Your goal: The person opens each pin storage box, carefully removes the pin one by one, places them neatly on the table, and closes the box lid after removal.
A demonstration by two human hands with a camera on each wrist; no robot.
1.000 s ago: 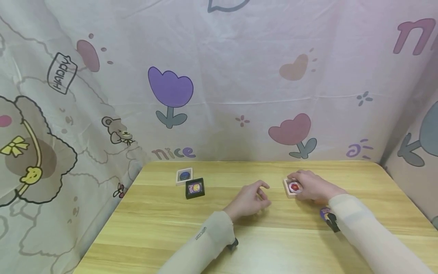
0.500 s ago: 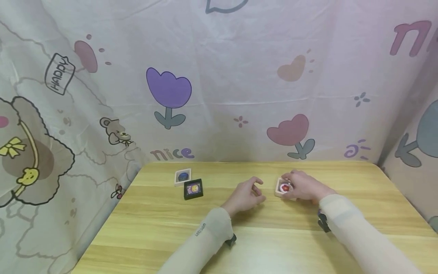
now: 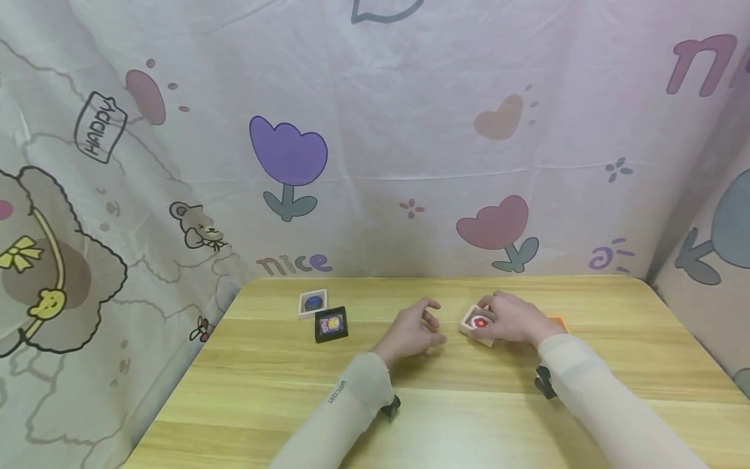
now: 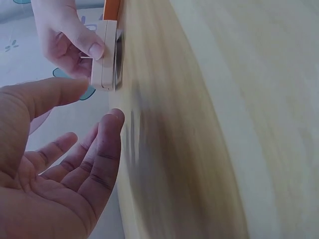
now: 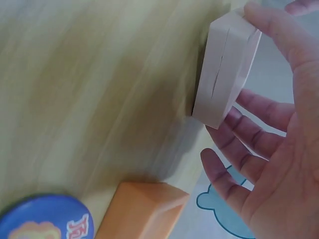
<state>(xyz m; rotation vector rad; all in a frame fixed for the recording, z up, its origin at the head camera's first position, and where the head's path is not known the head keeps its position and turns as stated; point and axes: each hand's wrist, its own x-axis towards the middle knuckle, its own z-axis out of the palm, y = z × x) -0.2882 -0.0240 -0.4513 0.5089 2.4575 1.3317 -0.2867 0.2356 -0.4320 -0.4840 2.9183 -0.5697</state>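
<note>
My right hand (image 3: 515,319) grips a pale pink square frame box (image 5: 222,74) by its opposite edges. Inside that box lies a round white badge (image 3: 480,323) with a red flower. The box stands just over or on the wooden table; contact is hard to tell. To its left, my left hand (image 3: 410,332) hovers with thumb and fingers spread and loosely bent, holding nothing. In the left wrist view the same pink box (image 4: 103,59) appears beyond the left fingertips, a short gap away.
At the table's back left sit a white frame (image 3: 324,294) with a dark blue badge and a black frame (image 3: 331,336) with a purple and yellow badge, side by side. An orange box (image 5: 134,211) and a blue round badge (image 5: 55,211) lie by the right wrist. A printed curtain (image 3: 375,130) hangs behind.
My right hand has slid the pink box with the flower badge leftward and turned it somewhat. The left hand has shifted slightly left. The orange box shows more beside the right wrist.
</note>
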